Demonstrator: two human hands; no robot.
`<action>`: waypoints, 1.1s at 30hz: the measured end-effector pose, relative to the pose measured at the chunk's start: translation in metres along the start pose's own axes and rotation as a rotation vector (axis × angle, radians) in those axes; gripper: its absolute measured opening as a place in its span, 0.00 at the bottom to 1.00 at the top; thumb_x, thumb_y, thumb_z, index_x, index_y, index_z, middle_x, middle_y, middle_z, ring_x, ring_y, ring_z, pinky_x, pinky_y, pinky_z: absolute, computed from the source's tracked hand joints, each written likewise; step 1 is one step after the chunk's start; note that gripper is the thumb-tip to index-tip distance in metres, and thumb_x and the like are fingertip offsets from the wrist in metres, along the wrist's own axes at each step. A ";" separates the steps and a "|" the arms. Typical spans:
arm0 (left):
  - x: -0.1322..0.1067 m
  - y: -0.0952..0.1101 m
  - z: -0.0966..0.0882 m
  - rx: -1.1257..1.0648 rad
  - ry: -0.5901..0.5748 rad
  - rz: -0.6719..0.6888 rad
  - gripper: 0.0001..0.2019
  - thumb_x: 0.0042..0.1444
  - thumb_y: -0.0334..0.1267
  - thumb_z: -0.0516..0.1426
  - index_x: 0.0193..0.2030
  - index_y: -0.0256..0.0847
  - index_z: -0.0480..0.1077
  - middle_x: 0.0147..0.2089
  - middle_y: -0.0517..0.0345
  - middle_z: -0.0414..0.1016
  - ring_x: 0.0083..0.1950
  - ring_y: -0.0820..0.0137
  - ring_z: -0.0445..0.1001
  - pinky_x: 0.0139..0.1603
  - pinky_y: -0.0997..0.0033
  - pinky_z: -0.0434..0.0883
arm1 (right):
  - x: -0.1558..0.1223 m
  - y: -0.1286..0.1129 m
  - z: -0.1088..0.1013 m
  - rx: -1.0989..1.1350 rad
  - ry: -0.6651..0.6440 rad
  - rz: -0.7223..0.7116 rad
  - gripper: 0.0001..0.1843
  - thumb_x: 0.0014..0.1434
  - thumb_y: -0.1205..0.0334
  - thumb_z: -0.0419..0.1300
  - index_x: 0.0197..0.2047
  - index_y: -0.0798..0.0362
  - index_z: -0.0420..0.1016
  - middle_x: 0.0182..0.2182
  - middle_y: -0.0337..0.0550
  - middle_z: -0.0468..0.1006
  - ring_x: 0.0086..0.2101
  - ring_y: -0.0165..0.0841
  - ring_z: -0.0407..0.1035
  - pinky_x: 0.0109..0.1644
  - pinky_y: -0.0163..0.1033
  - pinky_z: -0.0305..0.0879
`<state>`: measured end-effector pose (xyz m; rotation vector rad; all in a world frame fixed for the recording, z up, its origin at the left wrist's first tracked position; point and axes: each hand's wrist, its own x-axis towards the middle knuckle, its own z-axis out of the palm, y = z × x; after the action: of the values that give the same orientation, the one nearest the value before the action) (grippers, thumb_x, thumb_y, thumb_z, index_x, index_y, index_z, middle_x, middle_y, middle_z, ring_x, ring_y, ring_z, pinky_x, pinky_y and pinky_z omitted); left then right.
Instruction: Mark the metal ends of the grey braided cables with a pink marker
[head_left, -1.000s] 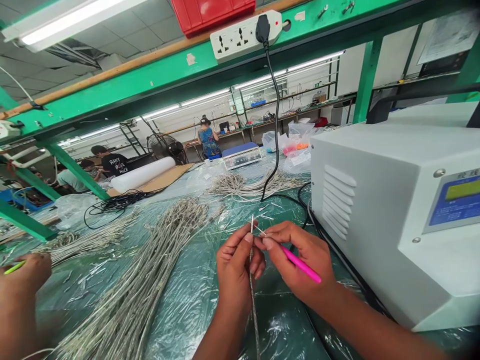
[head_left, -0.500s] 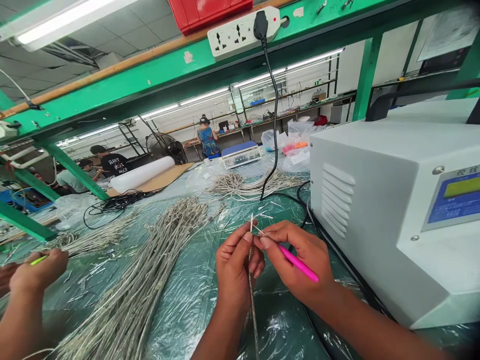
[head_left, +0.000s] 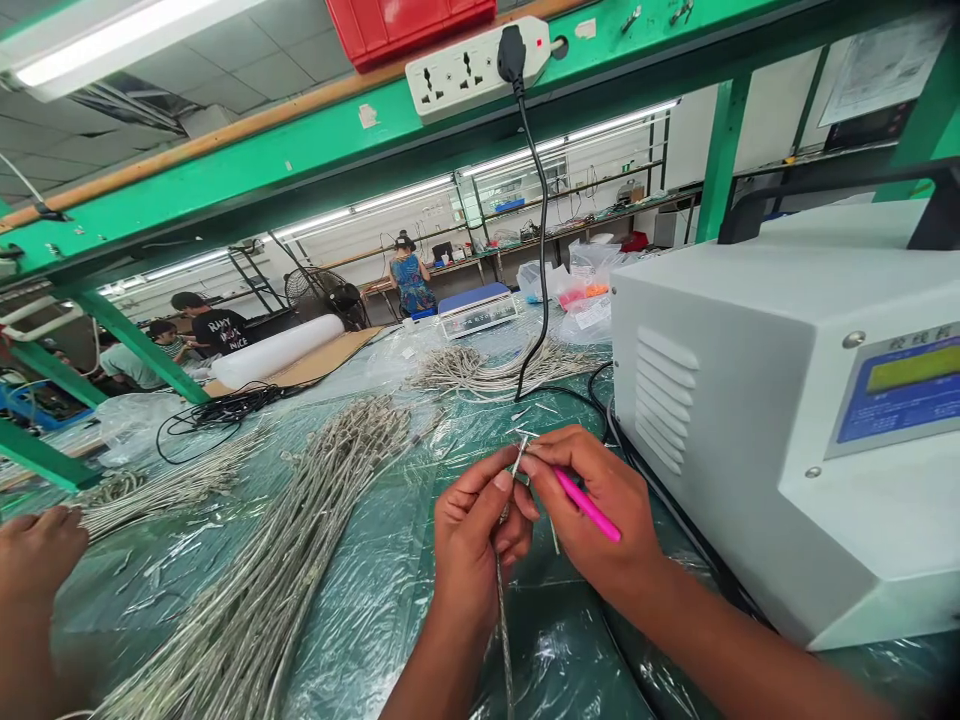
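Observation:
My left hand (head_left: 472, 535) is closed in a pinch on a thin silver braided cable (head_left: 504, 640) that runs down toward me. Its top end (head_left: 519, 455) sticks up between my fingertips. My right hand (head_left: 592, 500) is closed on a pink tool (head_left: 589, 507) and its fingertips meet the cable end right beside my left thumb. Both hands hover over the green bench covered in clear plastic (head_left: 390, 600).
A white machine (head_left: 787, 400) with a blue display stands close on the right. A big bundle of silver cables (head_left: 285, 570) lies to the left, more bundles (head_left: 487, 370) further back. Another person's hand (head_left: 37, 550) rests at far left. A black power cord (head_left: 536, 250) hangs from a socket strip.
My right fingertips have moved up over the cable end, which now tilts right. The other person's hand at left has drawn back, its green tool no longer showing.

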<state>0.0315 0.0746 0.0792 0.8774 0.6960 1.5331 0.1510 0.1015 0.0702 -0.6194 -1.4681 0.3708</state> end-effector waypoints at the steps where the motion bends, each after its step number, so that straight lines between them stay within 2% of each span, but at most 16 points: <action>1: 0.000 0.000 -0.001 -0.004 -0.004 0.001 0.10 0.55 0.35 0.64 0.43 0.38 0.81 0.21 0.60 0.71 0.16 0.86 0.47 0.14 0.86 0.52 | 0.002 0.002 -0.001 -0.013 0.058 0.032 0.05 0.64 0.70 0.59 0.38 0.50 0.72 0.35 0.39 0.74 0.36 0.31 0.72 0.42 0.37 0.70; 4: 0.001 0.001 -0.003 -0.036 0.010 0.007 0.10 0.55 0.34 0.63 0.43 0.37 0.80 0.21 0.60 0.70 0.16 0.86 0.46 0.15 0.87 0.52 | 0.005 0.005 -0.003 -0.028 0.236 0.133 0.03 0.65 0.67 0.59 0.40 0.50 0.72 0.36 0.40 0.73 0.34 0.31 0.72 0.39 0.39 0.71; 5: 0.002 0.002 -0.003 -0.052 0.020 0.006 0.10 0.55 0.34 0.63 0.44 0.37 0.80 0.21 0.61 0.70 0.16 0.86 0.46 0.15 0.87 0.52 | 0.005 0.004 -0.003 -0.019 0.231 0.129 0.03 0.65 0.67 0.59 0.40 0.50 0.72 0.35 0.40 0.73 0.33 0.31 0.72 0.39 0.39 0.71; 9: 0.005 0.003 -0.006 -0.110 0.034 -0.003 0.10 0.55 0.33 0.63 0.44 0.34 0.80 0.22 0.61 0.70 0.16 0.87 0.45 0.13 0.88 0.52 | 0.000 -0.010 -0.001 0.058 -0.013 -0.054 0.06 0.63 0.70 0.59 0.34 0.51 0.71 0.30 0.38 0.75 0.31 0.31 0.72 0.37 0.37 0.70; 11: 0.005 0.003 -0.007 -0.118 0.027 -0.002 0.10 0.56 0.32 0.62 0.43 0.32 0.80 0.22 0.60 0.70 0.15 0.87 0.45 0.12 0.88 0.52 | -0.002 -0.015 0.000 0.069 -0.067 -0.088 0.07 0.63 0.71 0.59 0.33 0.52 0.71 0.29 0.38 0.77 0.32 0.30 0.74 0.38 0.35 0.70; 20: 0.006 0.000 -0.007 -0.107 0.031 0.032 0.09 0.57 0.33 0.61 0.42 0.33 0.80 0.23 0.60 0.70 0.16 0.87 0.47 0.13 0.89 0.54 | -0.007 -0.009 0.001 0.073 -0.068 -0.041 0.06 0.64 0.70 0.60 0.35 0.51 0.73 0.33 0.37 0.79 0.36 0.28 0.76 0.43 0.33 0.70; 33: 0.004 0.002 -0.003 -0.059 0.060 0.035 0.09 0.53 0.35 0.64 0.41 0.35 0.81 0.23 0.61 0.69 0.16 0.87 0.47 0.14 0.88 0.53 | -0.008 -0.010 0.002 0.061 -0.067 -0.002 0.07 0.65 0.68 0.59 0.35 0.50 0.73 0.32 0.39 0.79 0.36 0.32 0.76 0.42 0.36 0.71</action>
<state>0.0276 0.0785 0.0800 0.8057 0.6786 1.6092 0.1469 0.0893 0.0696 -0.5615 -1.5161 0.4366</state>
